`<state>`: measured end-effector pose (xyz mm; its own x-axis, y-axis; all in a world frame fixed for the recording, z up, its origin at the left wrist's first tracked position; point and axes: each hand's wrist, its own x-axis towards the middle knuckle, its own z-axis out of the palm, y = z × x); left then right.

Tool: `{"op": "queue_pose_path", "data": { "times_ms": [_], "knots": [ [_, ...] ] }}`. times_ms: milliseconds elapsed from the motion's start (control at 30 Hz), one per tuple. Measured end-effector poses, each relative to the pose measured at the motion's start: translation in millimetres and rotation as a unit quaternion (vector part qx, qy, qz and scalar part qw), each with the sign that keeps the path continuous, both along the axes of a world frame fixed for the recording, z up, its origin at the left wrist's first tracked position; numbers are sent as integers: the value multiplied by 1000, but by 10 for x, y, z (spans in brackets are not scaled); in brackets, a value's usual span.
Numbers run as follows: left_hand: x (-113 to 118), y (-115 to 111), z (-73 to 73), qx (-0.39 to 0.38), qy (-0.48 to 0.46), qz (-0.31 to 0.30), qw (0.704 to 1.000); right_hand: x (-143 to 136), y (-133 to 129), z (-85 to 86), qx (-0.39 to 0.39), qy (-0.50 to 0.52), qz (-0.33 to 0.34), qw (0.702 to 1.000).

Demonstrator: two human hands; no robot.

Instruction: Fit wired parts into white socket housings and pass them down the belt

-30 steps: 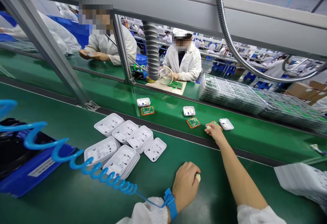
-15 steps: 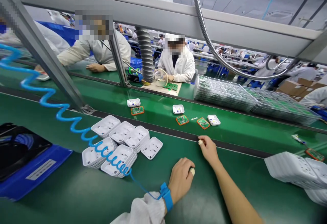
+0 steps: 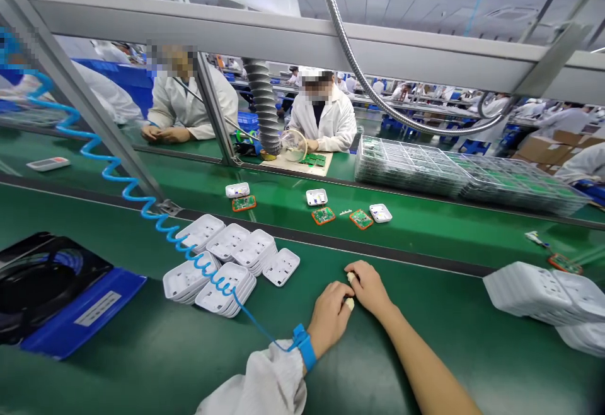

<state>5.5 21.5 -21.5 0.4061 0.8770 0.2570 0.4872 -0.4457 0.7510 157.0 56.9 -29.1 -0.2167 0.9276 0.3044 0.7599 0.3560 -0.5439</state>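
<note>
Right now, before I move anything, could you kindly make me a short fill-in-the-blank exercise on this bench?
The blue wristband is on the person's ____ wrist.
The circuit boards have ____-coloured edges.
The left hand and right hand are close together over the ____-coloured worktop.

Missing words: left; orange; green.

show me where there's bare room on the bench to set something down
Bare green bench shows between the right forearm and the white stacks at far right, and also between the blue bin and the left sleeve, this side of the shell piles. It's crowded at those piles, where the coiled blue cord crosses.
</note>
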Motion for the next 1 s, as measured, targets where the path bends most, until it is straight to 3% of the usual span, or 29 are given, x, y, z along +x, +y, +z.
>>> {"op": "queue_pose_path", "data": {
  "times_ms": [333,1000],
  "knots": [
    [-10,-17,44,-2,10,-8,1000,25,-1,-20,12,-3,2,1000],
    [-9,-8,-16,5,11,-13,1000,34,8,-45,14,1,3,1000]
  ]
}}
